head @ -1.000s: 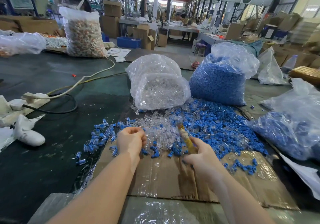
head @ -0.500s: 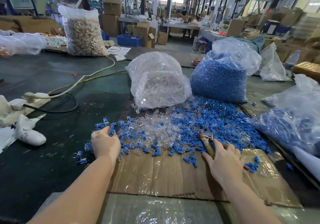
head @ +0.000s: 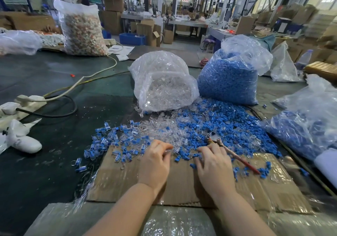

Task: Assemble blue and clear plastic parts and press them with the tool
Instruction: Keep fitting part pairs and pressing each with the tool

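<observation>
2 bare forearms, left hand (head: 155, 164) and right hand (head: 215, 170) seemingly ungloved, ringless

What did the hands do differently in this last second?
The right hand let go of the pliers, which now lie beside it on the cardboard. The left hand came back from the assembled pieces at left toward the middle. The bags stayed put.

Both hands over taped cardboard sheet (head: 182, 184). Left hand (head: 155, 163) pinches clear plastic part (head: 168, 151). Right hand (head: 215, 166), fingers curled, touches loose blue parts (head: 218, 122). Pliers (head: 235, 155) lie just beside right hand, ungripped.
</observation>
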The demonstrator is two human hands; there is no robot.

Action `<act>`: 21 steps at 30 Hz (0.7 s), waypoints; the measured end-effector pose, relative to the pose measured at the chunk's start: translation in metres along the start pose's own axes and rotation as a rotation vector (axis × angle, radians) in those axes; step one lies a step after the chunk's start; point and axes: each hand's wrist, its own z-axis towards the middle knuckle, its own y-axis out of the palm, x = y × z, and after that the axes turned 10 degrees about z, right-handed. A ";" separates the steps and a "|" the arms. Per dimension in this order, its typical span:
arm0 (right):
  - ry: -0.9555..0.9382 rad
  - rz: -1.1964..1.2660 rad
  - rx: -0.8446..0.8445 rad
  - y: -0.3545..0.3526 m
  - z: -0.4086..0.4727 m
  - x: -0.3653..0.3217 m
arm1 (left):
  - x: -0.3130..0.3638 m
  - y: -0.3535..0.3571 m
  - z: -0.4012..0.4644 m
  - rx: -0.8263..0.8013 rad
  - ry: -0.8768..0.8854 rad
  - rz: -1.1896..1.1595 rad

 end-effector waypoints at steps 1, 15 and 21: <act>-0.010 0.009 -0.033 0.003 -0.002 -0.003 | 0.002 0.005 -0.002 -0.029 0.025 0.001; -0.020 0.215 0.035 0.026 -0.006 -0.016 | -0.004 0.023 -0.009 -0.083 0.104 0.097; -0.078 0.224 0.113 0.025 -0.008 -0.017 | -0.003 0.024 -0.012 -0.099 0.149 0.138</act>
